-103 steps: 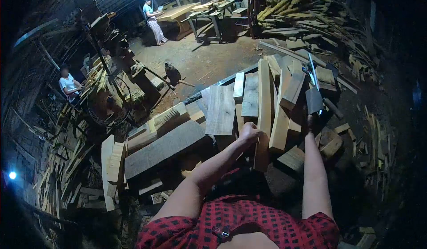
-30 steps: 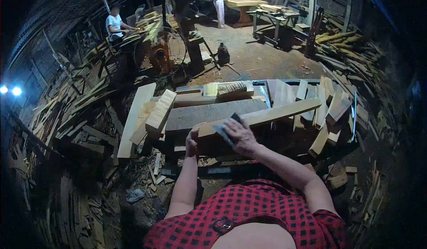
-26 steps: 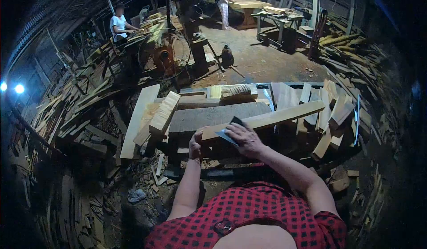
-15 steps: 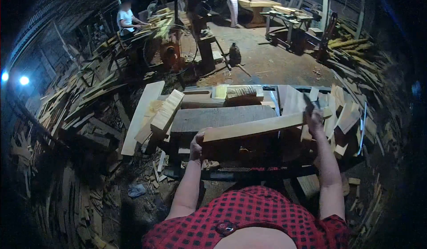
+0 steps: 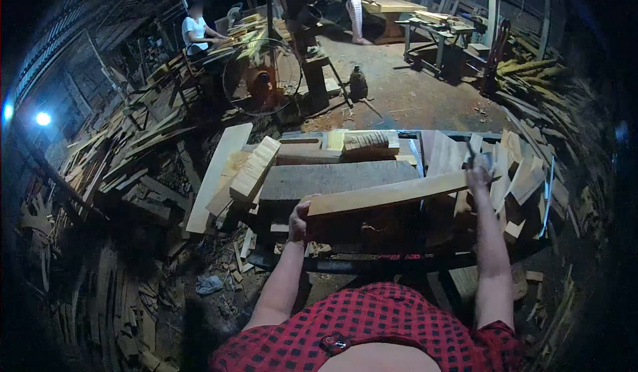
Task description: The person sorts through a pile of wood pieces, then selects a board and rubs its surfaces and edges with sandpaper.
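A long, pale, slightly curved wooden board [image 5: 392, 194] lies across in front of me, its left end a little lower than its right. My left hand [image 5: 299, 223] is closed around the left end. My right hand [image 5: 478, 173] is closed near the right end, and a thin dark tool [image 5: 470, 149] sticks up from its fingers; I cannot tell its kind. Behind the board lies a wide grey-brown plank [image 5: 335, 176]. To the left a thick wood block [image 5: 255, 168] rests slanted beside a long pale plank [image 5: 216, 183].
Short offcuts [image 5: 525, 176] crowd the right of the bench, and another block [image 5: 369, 143] lies at its back. Scrap wood covers the floor on both sides. Farther off, one person [image 5: 195, 32] works at the left and another person [image 5: 354, 6] stands at a table [image 5: 395, 5].
The view has shifted slightly. The dark tool at my right hand has turned and now looks thinner and more upright. My left hand still grips the board's left end.
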